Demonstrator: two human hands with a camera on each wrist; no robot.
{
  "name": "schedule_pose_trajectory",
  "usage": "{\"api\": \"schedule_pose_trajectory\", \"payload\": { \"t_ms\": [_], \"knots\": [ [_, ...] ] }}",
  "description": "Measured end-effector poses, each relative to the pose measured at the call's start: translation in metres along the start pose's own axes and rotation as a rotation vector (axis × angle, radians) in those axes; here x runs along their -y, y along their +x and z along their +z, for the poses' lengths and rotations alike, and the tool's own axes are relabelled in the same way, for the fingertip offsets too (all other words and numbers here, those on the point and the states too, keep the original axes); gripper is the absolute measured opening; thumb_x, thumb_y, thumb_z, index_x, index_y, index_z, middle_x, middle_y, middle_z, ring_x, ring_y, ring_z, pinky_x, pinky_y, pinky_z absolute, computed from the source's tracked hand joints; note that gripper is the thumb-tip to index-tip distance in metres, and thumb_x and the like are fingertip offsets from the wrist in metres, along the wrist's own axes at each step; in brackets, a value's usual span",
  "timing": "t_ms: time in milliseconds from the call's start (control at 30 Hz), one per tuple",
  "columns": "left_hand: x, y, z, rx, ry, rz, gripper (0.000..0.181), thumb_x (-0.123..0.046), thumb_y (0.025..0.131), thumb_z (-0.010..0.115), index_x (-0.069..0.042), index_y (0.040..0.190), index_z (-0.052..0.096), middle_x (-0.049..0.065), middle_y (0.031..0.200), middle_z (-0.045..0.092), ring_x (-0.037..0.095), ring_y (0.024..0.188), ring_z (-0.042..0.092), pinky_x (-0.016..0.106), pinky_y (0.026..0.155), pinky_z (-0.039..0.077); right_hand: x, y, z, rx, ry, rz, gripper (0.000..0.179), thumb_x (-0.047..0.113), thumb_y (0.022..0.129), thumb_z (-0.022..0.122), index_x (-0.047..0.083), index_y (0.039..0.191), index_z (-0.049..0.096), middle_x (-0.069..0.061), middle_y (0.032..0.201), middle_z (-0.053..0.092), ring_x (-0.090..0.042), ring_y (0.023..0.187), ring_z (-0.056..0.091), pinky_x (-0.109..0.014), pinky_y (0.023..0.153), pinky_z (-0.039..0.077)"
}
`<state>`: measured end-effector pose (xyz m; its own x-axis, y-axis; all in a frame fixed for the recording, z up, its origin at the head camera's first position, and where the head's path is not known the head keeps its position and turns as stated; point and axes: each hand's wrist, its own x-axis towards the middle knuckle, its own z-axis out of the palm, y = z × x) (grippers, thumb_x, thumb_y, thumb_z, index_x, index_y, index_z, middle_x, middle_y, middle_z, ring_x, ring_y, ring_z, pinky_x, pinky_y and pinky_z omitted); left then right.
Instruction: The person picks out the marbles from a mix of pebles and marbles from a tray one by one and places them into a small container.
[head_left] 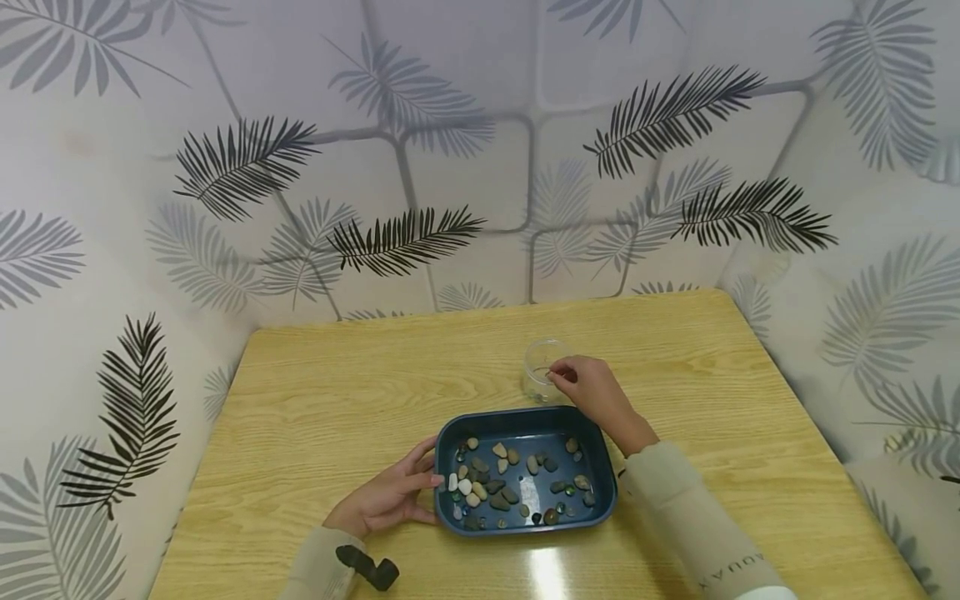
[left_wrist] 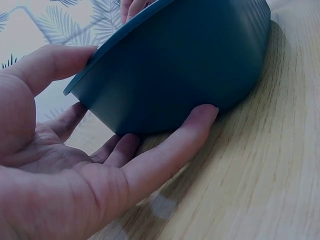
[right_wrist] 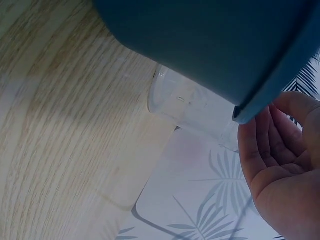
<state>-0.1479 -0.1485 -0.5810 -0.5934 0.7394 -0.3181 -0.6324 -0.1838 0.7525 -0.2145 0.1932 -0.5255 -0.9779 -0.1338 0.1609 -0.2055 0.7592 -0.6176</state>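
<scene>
A dark blue rectangular basin (head_left: pixel 525 528) sits on the table with several pebbles (head_left: pixel 499 502) and some shiny glass stones (head_left: pixel 570 490) spread over its floor. My left hand (head_left: pixel 390 496) holds the basin's left end, thumb tip on the rim. Its other fingers (left_wrist: pixel 175 150) spread along the outer wall and down to the tabletop. Behind the basin stands a clear plastic jar (head_left: pixel 536 379), with a few small things at its bottom. Over the jar's right rim, my right hand (head_left: pixel 592 387) has thumb and fingertips together; I cannot tell whether something small is between them.
The wooden table (head_left: pixel 360 375) extends around the basin and jar. Its far edge meets a leaf-patterned backdrop (head_left: pixel 465 167), which also rises at both sides. A black strap piece (head_left: pixel 367 568) sits at my left wrist.
</scene>
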Motion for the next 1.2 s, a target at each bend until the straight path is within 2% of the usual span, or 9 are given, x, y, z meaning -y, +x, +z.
{"api": "schedule_pose_trajectory", "payload": {
  "t_ms": [267,567,900,1033,1200],
  "knots": [
    [0.001,0.000,-0.001,-0.002,-0.008,0.003,0.063,-0.005,0.092,0.043,-0.032,0.141,0.015,0.010,0.146,0.003,0.039,0.124,0.026,0.064,0.076,0.037,-0.001,-0.003,-0.002,0.001,0.010,0.003,0.022,0.022,0.084,0.060,0.005,0.097,0.067,-0.003,0.089,0.064,-0.014,0.077,0.058,-0.032,0.068,0.050],
    [-0.001,0.000,-0.001,-0.010,-0.014,-0.005,0.063,-0.005,0.091,0.044,-0.032,0.141,0.016,0.009,0.146,0.004,0.040,0.123,0.026,0.064,0.076,0.037,-0.003,-0.005,-0.009,-0.035,0.015,-0.003,0.018,0.023,0.084,0.060,0.010,0.094,0.067,-0.001,0.091,0.064,-0.013,0.079,0.058,-0.031,0.068,0.050],
    [-0.004,0.001,-0.001,0.001,-0.021,-0.007,0.063,-0.004,0.091,0.044,-0.031,0.141,0.016,0.009,0.146,0.006,0.039,0.122,0.029,0.064,0.076,0.036,0.001,-0.010,-0.014,-0.035,0.026,0.021,0.019,0.025,0.084,0.060,0.010,0.095,0.067,-0.001,0.090,0.063,-0.015,0.079,0.058,-0.032,0.070,0.050],
    [-0.006,0.001,-0.002,0.013,-0.034,-0.010,0.063,-0.004,0.092,0.043,-0.031,0.141,0.016,0.009,0.146,0.005,0.039,0.122,0.030,0.064,0.077,0.036,0.006,-0.013,-0.013,-0.025,0.038,-0.001,0.019,0.025,0.084,0.060,0.011,0.096,0.066,0.001,0.089,0.062,-0.012,0.077,0.057,-0.030,0.068,0.050],
    [-0.006,0.002,-0.003,0.017,-0.023,-0.010,0.062,-0.004,0.092,0.042,-0.033,0.140,0.016,0.010,0.146,0.005,0.040,0.121,0.031,0.064,0.077,0.036,0.014,-0.018,-0.009,-0.033,0.068,-0.071,0.017,0.024,0.084,0.061,0.012,0.095,0.066,0.005,0.088,0.062,-0.008,0.075,0.057,-0.027,0.067,0.050]
  ]
}}
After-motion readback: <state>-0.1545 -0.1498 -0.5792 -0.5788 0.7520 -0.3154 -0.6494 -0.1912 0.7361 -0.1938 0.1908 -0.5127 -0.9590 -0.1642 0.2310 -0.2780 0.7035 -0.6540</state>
